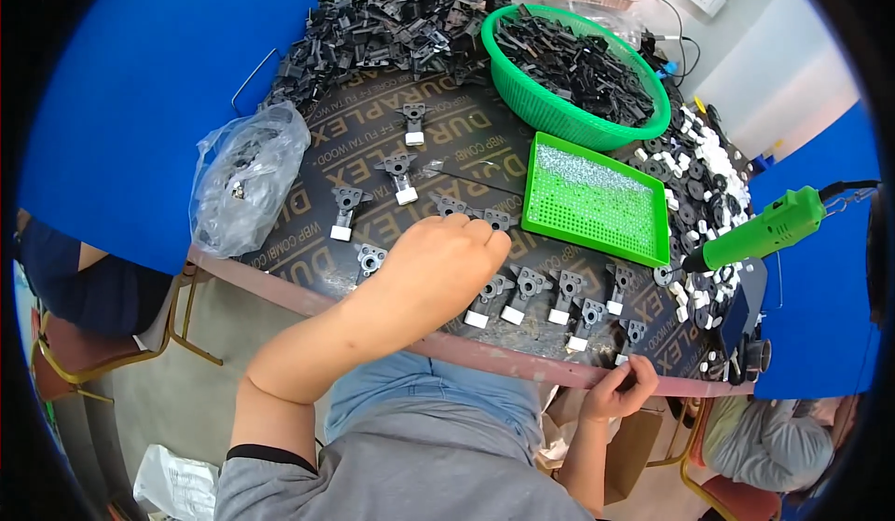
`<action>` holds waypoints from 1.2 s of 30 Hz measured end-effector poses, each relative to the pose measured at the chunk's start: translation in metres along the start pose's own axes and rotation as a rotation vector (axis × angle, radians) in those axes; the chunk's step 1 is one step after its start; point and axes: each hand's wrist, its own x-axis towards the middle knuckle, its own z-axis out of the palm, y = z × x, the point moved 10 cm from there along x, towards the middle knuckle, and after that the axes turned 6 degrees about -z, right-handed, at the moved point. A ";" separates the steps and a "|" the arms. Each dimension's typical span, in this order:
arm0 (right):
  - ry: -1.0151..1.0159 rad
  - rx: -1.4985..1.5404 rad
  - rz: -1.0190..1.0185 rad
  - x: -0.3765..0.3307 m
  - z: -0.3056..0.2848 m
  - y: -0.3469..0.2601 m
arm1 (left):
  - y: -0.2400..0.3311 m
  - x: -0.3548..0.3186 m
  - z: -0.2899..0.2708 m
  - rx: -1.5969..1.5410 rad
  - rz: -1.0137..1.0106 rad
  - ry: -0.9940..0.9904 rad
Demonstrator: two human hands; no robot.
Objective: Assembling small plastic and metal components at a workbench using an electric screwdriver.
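Your right hand (623, 392) pinches the white block end (622, 360) of a winged black plastic bracket (634, 333), just beyond it; your left hand (455, 258) is curled, grasp hidden. Likely light, stiff: grip that block.

A dark tabletop (457, 116) printed with tan lettering is bounded along its near side by a worn, reddish edge strip (503, 361). The far left corner is covered by a loose heap of black pieces (392, 22). Toward the far edge, right of the middle, a round green basket (559, 113) is set, with a flat green tray (597, 245) placed nearer. A clear plastic bag (250, 185) is laid along the left edge. White pieces (713, 159) and black discs (686, 211) are scattered along the right edge. Black fittings with white ends (531, 283) are spread from the middle to the near edge.
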 end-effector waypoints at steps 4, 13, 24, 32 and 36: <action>0.012 0.034 0.031 0.001 -0.001 0.003 | 0.001 -0.001 -0.001 0.013 0.000 0.007; -0.008 0.028 0.018 0.000 0.000 0.003 | 0.018 -0.003 -0.005 -0.073 0.025 0.050; -0.050 0.143 0.051 0.026 -0.004 -0.010 | 0.027 0.000 -0.001 -0.096 0.049 0.037; -0.610 0.494 -0.654 0.135 0.074 -0.226 | 0.074 -0.034 0.012 -0.025 0.335 0.290; -0.797 0.632 -0.924 0.154 0.076 -0.313 | 0.087 -0.031 0.035 -0.141 0.228 -0.091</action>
